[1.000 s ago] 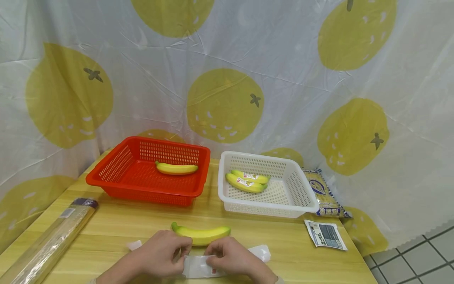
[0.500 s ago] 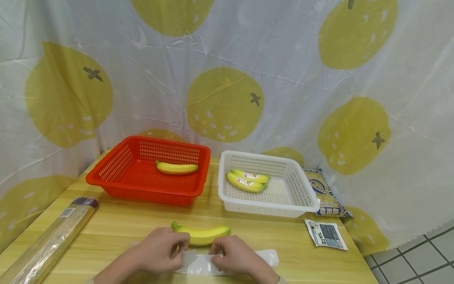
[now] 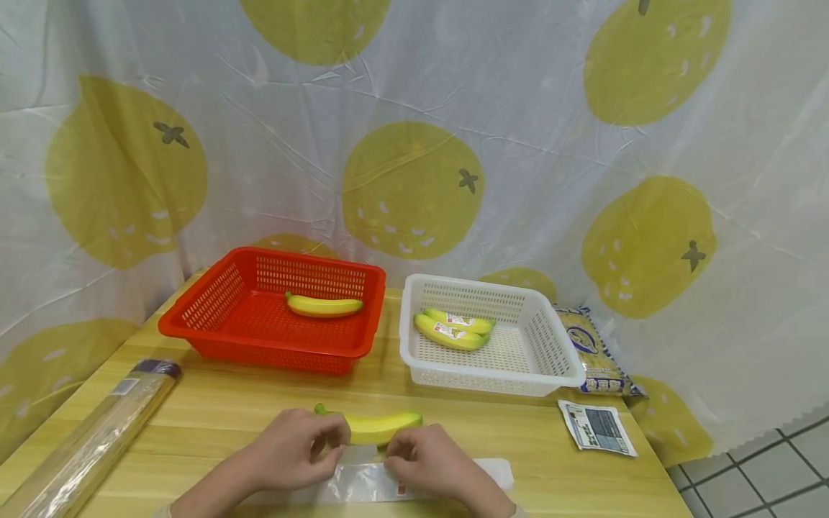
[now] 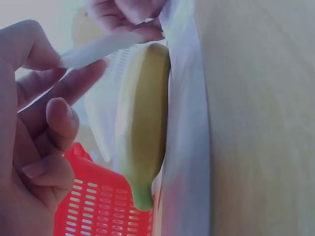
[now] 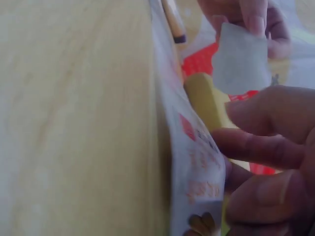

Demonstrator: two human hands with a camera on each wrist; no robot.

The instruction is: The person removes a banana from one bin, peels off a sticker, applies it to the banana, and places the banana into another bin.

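Observation:
My left hand (image 3: 298, 447) pinches a small whitish sticker (image 5: 241, 61) between thumb and finger, above the table. Below it lies a long white strip of printed labels (image 3: 356, 483), with red print (image 5: 199, 182) showing in the right wrist view. My right hand (image 3: 432, 460) is over the strip, its lower fingers curled right at the strip's edge; I cannot tell whether they grip it. In the right wrist view its thumb and forefinger stand apart, close under the sticker. A yellow banana (image 3: 382, 427) with a green stem lies just beyond both hands, bare of any label on its visible side.
A red basket (image 3: 272, 355) holds one banana (image 3: 324, 307). To its right, a white basket (image 3: 479, 379) holds two labelled bananas (image 3: 453, 332). A long clear-wrapped roll (image 3: 97, 439) lies at left. A printed packet (image 3: 597, 428) and a yellowish bag (image 3: 592, 356) lie at right.
The white strip has shifted to the right and lies flatter. My left hand has risen slightly, bringing the sticker up off the strip toward the banana. The baskets stay where they were.

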